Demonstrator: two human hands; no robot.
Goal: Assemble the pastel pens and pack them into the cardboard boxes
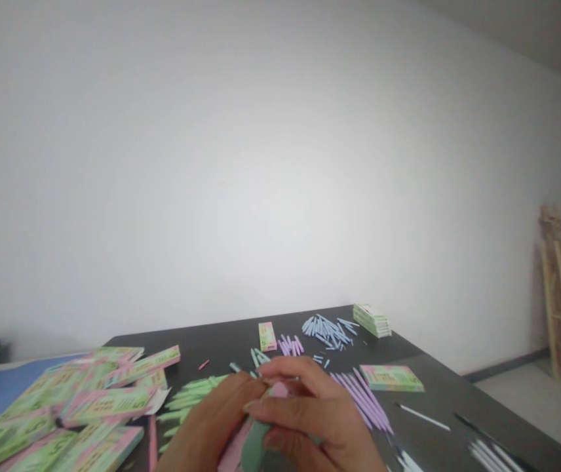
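your right hand (pixel 317 410) is pinching a pink-and-green bundle (pixel 255 449) low in front of you; your left hand (pixel 212 419) is curling against it, fingertips hidden, so i cannot tell its grip. green pens (pixel 189 396) are lying just past the left, purple pens (pixel 366 400) past the right. farther out, boxes (pixel 113 403) are heaping leftward, and blue pens (pixel 327 330) are scattering across the desk (pixel 189 341).

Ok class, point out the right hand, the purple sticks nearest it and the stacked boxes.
Right hand (pixel 322 408), head view: middle of hand.
Purple sticks (pixel 365 401), head view: mid-length.
Stacked boxes (pixel 371 321), head view: stack's side.
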